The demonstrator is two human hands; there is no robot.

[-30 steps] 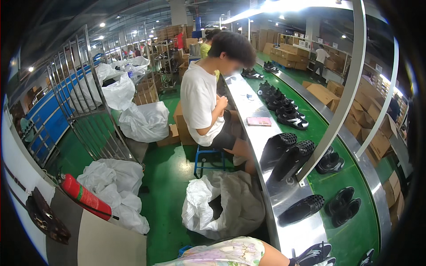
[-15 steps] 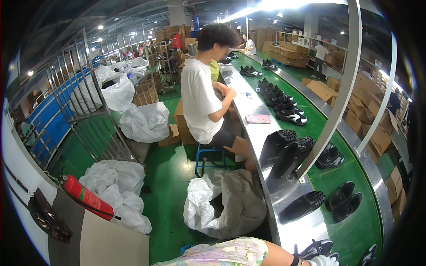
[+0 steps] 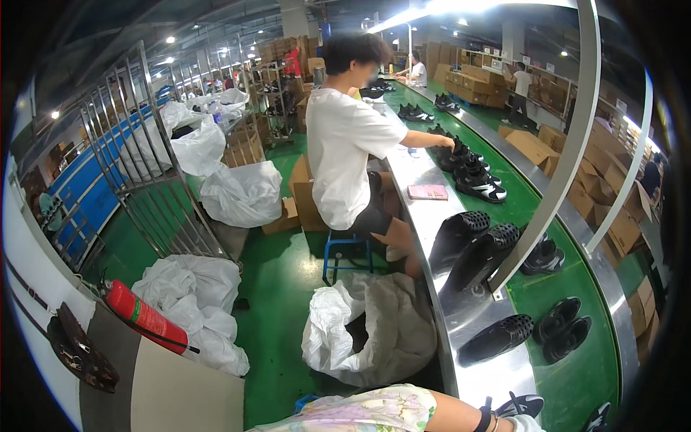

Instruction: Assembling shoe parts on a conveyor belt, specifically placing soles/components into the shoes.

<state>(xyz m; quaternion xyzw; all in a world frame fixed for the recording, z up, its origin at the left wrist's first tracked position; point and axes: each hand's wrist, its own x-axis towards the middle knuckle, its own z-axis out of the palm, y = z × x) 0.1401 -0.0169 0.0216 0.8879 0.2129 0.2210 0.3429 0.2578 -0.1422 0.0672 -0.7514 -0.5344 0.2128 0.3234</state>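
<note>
My left forearm comes in at the lower edge, with a floral sleeve, a dark strap and a bracelet at the wrist. My left hand (image 3: pixel 525 424), in a white glove, lies partly below the picture's edge, so its fingers cannot be made out. Right beside it is a black-and-grey sneaker (image 3: pixel 524 405); whether the hand touches it is unclear. My right hand is out of view. Ahead on the metal ledge (image 3: pixel 497 374) rest several black shoe-like pieces (image 3: pixel 495 338) with dimpled ends. A pair of black shoes (image 3: pixel 565 331) sits on the green belt (image 3: pixel 583 295).
A co-worker (image 3: pixel 349 144) in a white shirt sits on a blue stool (image 3: pixel 347 255), one hand at a row of sneakers (image 3: pixel 479 181). A pink phone-like item (image 3: pixel 427 192) lies on the ledge. Nearby are an open white sack (image 3: pixel 399 331), a post (image 3: pixel 558 165) and a fire extinguisher (image 3: pixel 147 317).
The co-worker's arm has stretched out from the chest to the sneakers on the belt. The whole view has shifted slightly. My gloved hand has sunk a little further out of the picture.
</note>
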